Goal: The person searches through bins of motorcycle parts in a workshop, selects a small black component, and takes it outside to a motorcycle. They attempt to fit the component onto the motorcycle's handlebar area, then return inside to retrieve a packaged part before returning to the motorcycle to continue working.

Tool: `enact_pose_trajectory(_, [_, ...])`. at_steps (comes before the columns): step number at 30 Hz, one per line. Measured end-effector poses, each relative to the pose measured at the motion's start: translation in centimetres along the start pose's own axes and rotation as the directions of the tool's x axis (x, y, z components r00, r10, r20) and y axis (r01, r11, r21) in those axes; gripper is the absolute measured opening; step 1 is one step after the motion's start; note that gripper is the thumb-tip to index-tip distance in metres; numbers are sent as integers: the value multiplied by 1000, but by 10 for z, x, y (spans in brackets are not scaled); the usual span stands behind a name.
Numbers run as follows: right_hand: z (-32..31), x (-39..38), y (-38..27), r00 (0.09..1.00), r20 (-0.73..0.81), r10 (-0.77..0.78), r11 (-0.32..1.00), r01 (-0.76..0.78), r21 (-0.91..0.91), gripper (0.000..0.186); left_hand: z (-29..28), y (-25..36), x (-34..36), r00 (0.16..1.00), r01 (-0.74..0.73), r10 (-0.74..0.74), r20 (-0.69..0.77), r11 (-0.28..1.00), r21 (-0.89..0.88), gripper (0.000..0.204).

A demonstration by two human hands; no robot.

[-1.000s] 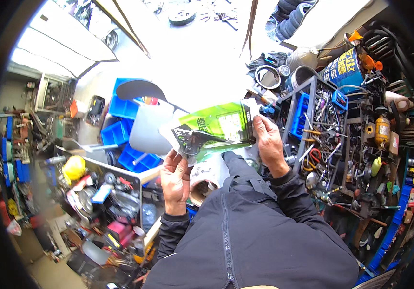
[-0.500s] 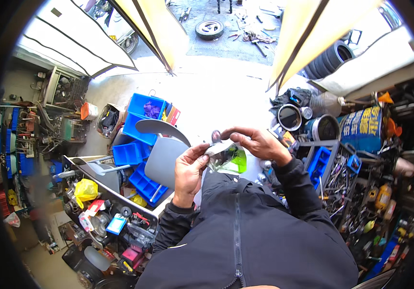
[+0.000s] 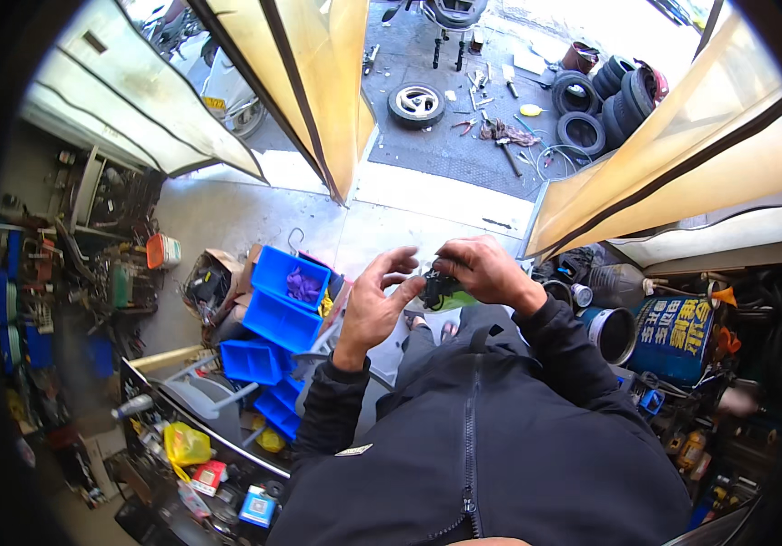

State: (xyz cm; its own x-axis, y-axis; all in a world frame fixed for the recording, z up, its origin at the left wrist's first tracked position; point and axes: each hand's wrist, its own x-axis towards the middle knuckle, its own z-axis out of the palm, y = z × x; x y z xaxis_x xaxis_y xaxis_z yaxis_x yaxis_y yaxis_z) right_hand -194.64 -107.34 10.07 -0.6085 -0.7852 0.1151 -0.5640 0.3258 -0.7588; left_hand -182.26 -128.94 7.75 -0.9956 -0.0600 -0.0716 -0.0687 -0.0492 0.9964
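Observation:
A small black part (image 3: 433, 289), its exact kind too small to tell, shows between my two hands. My right hand (image 3: 491, 273) has its fingers and thumb closed on it from above. Against that palm lies a clear-and-green plastic packet (image 3: 460, 298), mostly covered by the hand. My left hand (image 3: 374, 305) is close by on the left, fingers curved and apart from the thumb, whose tip is at the black part's edge. I cannot tell if that thumb touches it.
Blue bins (image 3: 283, 314) stand at left, one with a purple cloth (image 3: 302, 285). A cluttered bench (image 3: 227, 473) is at lower left. To the right are a blue drum (image 3: 673, 332) and an open can (image 3: 611, 335). Ahead, beyond yellowish curtains (image 3: 332, 100), lie a wheel (image 3: 416, 106), tools and tyres (image 3: 582, 132).
The view has tilted up, showing more floor ahead. The black part, seen inside the packet before, is now out between my hands. My left hand has let go of the packet and spread its fingers.

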Motion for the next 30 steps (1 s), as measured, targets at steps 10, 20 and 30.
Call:
enact_pose_trajectory(10, [-44,166,56,959,263,110,953,-177,244,29,-42,21,152,919,192,-255,-301,956,-223,16])
enact_pose_trajectory(20, [-42,336,73,814,577,-62,857,-253,449,26,-96,47,197,696,24,-194,-691,968,-248,20])
enact_pose_trajectory(30, [45,451,46,515,621,-591,798,264,542,26,-147,54,197,416,265,47,-908,949,170,12])
